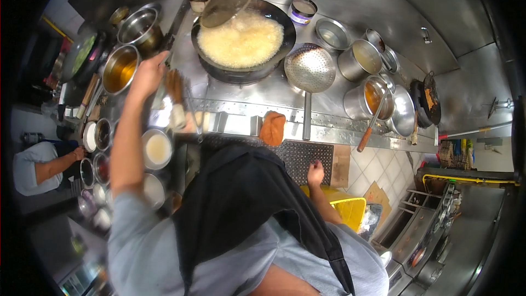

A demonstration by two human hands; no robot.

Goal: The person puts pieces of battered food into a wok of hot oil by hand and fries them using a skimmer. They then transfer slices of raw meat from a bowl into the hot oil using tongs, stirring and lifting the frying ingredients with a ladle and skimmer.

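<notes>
My left hand [148,73] reaches out over the left side of the stove, beside a steel pot of amber liquid [120,70]. Its fingers point away from me and are partly hidden, so whether they grip something cannot be told. Down at my side, my right hand [315,173] hangs with curled fingers and nothing visible in it. Pale yellow liquid foams in a large black wok [246,63] before me. A round mesh strainer [228,5] rests across the wok's far-left rim. Right of the wok lies a perforated steel skimmer [310,68], its handle towards me.
An orange cloth [272,127] lies on the stove's front ledge, near a bamboo wok brush [176,98]. Several steel pots [360,61] and a wood-handled ladle [372,123] stand to the right. A yellow bin [349,209] is below my right arm. Another person [41,168] works at far left.
</notes>
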